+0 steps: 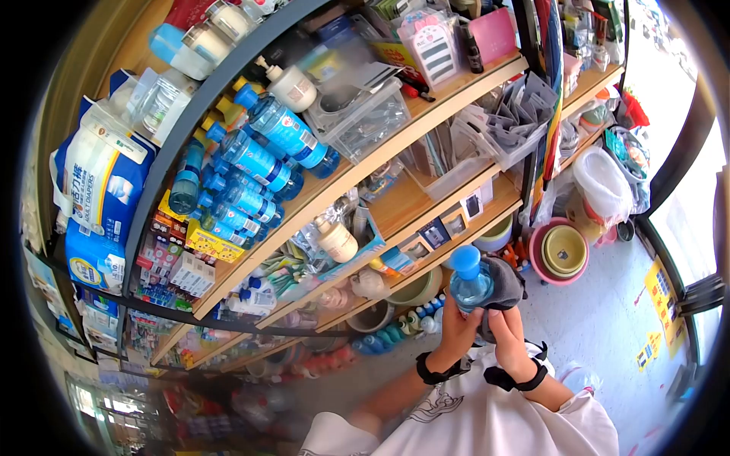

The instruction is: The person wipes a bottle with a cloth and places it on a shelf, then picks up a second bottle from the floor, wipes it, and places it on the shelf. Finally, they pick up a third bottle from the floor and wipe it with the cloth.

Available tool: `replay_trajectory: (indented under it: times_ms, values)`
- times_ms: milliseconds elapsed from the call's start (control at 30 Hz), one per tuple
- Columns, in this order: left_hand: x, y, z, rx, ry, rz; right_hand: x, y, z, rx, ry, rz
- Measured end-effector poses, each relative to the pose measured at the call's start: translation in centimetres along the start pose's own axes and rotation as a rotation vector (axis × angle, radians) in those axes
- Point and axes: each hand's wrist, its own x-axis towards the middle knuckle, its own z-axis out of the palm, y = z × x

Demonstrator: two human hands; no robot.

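Observation:
Just in front of my white shirt, my left hand is closed around a clear blue bottle with a large blue cap. The bottle is upright, cap toward the camera. My right hand grips a dark grey cloth, which lies against the bottle's right side and partly covers it. Both wrists wear black bands. On the shelf to the left stand several similar blue bottles with blue caps and labels, grouped beside a white pump bottle.
Wooden shelves packed with goods run diagonally across the view. A clear plastic bin sits near the pump bottle. Stacked basins stand on the floor at right. Adult diaper packs are at far left.

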Motion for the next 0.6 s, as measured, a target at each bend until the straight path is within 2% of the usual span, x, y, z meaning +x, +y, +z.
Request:
replay_trajectory:
  times_ms: [33, 100, 133, 167, 267, 300, 367, 400, 433, 533, 567, 600]
  values:
    - [0.8, 0.3, -0.1, -0.001, -0.005, -0.002, 0.3, -0.7, -0.2, 0.001, 0.005, 0.0]
    - [1.9, 0.7, -0.4, -0.209, -0.046, 0.024, 1.3, -3.0, -0.8, -0.137, -0.238, -0.098]
    - [2.3, 2.5, -0.4, -0.22, -0.042, -0.081, 1.7, -2.9, -0.2, -0.158, -0.157, -0.264]
    - [2.7, 3.1, -0.8, -0.223, -0.047, -0.089, 1.6, -2.8, -0.3, -0.16, -0.149, -0.259]
    - [3.6, 4.2, -1.4, -0.318, -0.249, -0.205, 1.1, -1.1, -1.6, -0.066, -0.212, -0.003]
    - [3.8, 4.1, -1.7, -0.322, -0.256, -0.21, 1.1, -0.8, -1.9, -0.068, -0.203, -0.001]
    - [4.2, 3.9, -2.1, -0.246, -0.287, -0.154, 1.4, -0.9, -2.0, -0.06, -0.231, 0.035]
    - [4.1, 4.2, -2.0, -0.259, -0.297, -0.153, 1.5, 0.2, -1.9, -0.062, -0.175, -0.065]
    - [4.3, 4.3, -2.2, -0.262, -0.304, -0.162, 1.3, 0.8, -1.8, -0.061, -0.164, -0.059]
    - [5.7, 5.2, -2.5, -0.067, -0.369, 0.095, 0.8, 2.2, -1.2, 0.006, -0.157, -0.076]
    - [6.0, 5.2, -2.6, -0.07, -0.377, 0.088, 0.7, 2.4, -1.3, 0.008, -0.147, -0.072]
    - [6.2, 5.1, -2.9, -0.03, -0.45, 0.156, 0.9, 2.6, -1.6, -0.006, -0.235, -0.111]
